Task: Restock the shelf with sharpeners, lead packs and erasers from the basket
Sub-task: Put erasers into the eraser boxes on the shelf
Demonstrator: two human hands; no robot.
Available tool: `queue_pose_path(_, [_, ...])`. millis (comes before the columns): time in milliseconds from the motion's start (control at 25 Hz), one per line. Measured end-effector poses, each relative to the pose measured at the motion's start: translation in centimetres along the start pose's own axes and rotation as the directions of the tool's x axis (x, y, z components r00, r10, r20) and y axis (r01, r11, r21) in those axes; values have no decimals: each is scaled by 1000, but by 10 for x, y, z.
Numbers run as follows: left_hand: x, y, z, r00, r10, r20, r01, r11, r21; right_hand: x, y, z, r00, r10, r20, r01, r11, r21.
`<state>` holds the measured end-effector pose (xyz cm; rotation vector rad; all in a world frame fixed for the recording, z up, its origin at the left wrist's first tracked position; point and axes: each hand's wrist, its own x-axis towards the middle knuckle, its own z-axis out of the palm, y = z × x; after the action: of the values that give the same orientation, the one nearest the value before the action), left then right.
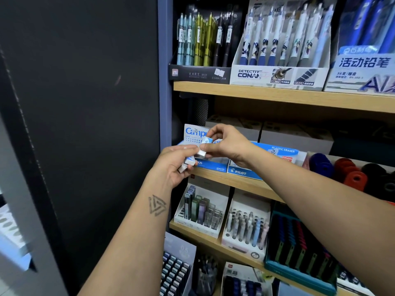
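Wooden shelf (235,180) before you carries the Campus eraser box (197,136), so both hands meet at its front; your left hand (177,165) grips spare erasers (190,160) as a reserve while your right hand (224,144) pinches one eraser (207,140) to slot in

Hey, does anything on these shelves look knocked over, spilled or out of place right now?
Nothing stands out. The display boxes sit upright on the shelf, and both the left hand and right hand hold erasers by the Campus box.
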<state>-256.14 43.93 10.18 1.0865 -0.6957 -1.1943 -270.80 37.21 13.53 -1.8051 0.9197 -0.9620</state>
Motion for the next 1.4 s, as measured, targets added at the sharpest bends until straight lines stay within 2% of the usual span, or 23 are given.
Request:
queue_pose_path(80, [4, -2, -2, 999, 9, -45, -8, 1000, 14, -1, 4, -1, 999, -49, 10, 50, 998, -30])
queue_pose_path(160, [7, -2, -5, 997, 19, -78, -19, 1000, 7, -3, 5, -6, 989, -107, 100, 117, 988, -105])
queue_pose_path(240, [9, 0, -7, 996, 14, -90, -15, 1000, -16, -1, 4, -9, 980, -129, 151, 168, 945, -282])
queue_pose_path(320, [12, 1, -9, 994, -18, -108, 7, 995, -97, 7, 6, -10, 983, -168, 75, 184, 884, -430])
queue_pose_path(400, [14, 2, -12, 990, -65, -123, 36, 974, -222, 15, 13, -9, 985, -160, -71, 107, 869, -483])
queue_pose_path(480, [14, 4, -13, 991, -85, -103, 46, 942, -333, 18, 19, -7, 986, -67, -154, -13, 884, -467])
queue_pose_path(600, [10, 7, -13, 997, -68, -37, 49, 924, -379, 19, 22, 0, 990, 30, -137, -96, 856, -508])
queue_pose_path(760, [3, 4, -8, 997, -46, 61, 66, 925, -375, 25, 21, 12, 987, 35, -156, -123, 790, -601])
queue_pose_path(920, [1, 1, -8, 988, -29, 149, 83, 923, -375, 30, 22, 16, 992, 76, -105, -127, 731, -670])
queue_pose_path(1000, [1, 2, -8, 986, 11, 164, 48, 936, -350, 28, 18, 13, 991, 78, -112, -132, 752, -645])
queue_pose_path(1040, [1, 2, -7, 986, 27, 163, 30, 941, -338, 24, 16, 12, 992, 58, -113, -112, 818, -564])
queue_pose_path(1120, [1, 0, -5, 985, 52, 163, 0, 953, -303, 14, 9, 9, 996, 32, -86, -53, 966, -254])
queue_pose_path(1200, [3, -2, -3, 988, 82, 131, -50, 972, -231, 4, 4, 6, 1000, 28, 10, -28, 1000, -8])
queue_pose_path(1280, [4, -5, 1, 989, 122, 80, -104, 975, -196, -3, 3, 2, 997, -11, 82, 15, 999, -49])
queue_pose_path(1400, [7, -6, 5, 988, 156, -14, -157, 977, -141, -8, 1, 3, 988, -113, 107, 138, 953, -269])
